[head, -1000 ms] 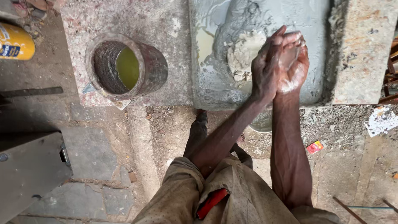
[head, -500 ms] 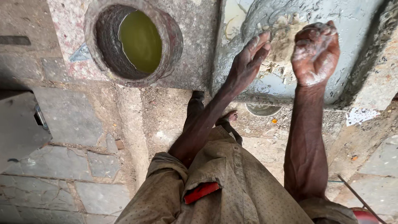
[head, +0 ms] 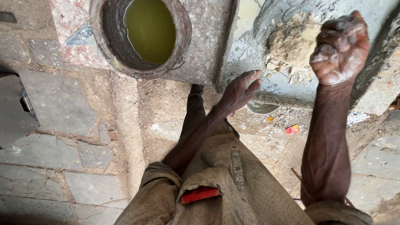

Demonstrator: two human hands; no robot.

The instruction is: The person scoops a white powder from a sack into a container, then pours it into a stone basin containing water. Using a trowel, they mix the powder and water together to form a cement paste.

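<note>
One lump of pale clay [head: 291, 43] lies on a wet grey slab [head: 258, 50], which is smeared with slip and dotted with small crumbs around the lump's lower edge. The right hand [head: 341, 49] hangs just to the right of the clay, curled into a loose fist and coated in wet grey slip; whether it touches the lump or grips a piece of it cannot be told, since the knuckles hide the palm. The left hand [head: 239, 91] is open with fingers spread and slightly bent, holding nothing, at the slab's near edge, below and left of the clay. To the left of the slab, on a speckled stone top [head: 204, 50], stands a round, rusty-rimmed pot [head: 139, 37] holding yellow-green liquid. Beneath the slab's edge a shallow metal bowl [head: 261, 108] shows partly, and near it on the gritty floor [head: 162, 108] lie a small red and yellow wrapper [head: 292, 129] and a tiny orange scrap. The person wears a tan dotted shirt [head: 233, 183] with something red [head: 200, 194] in the chest pocket. A grey box [head: 14, 112] sits at the far left on cracked paving.
</note>
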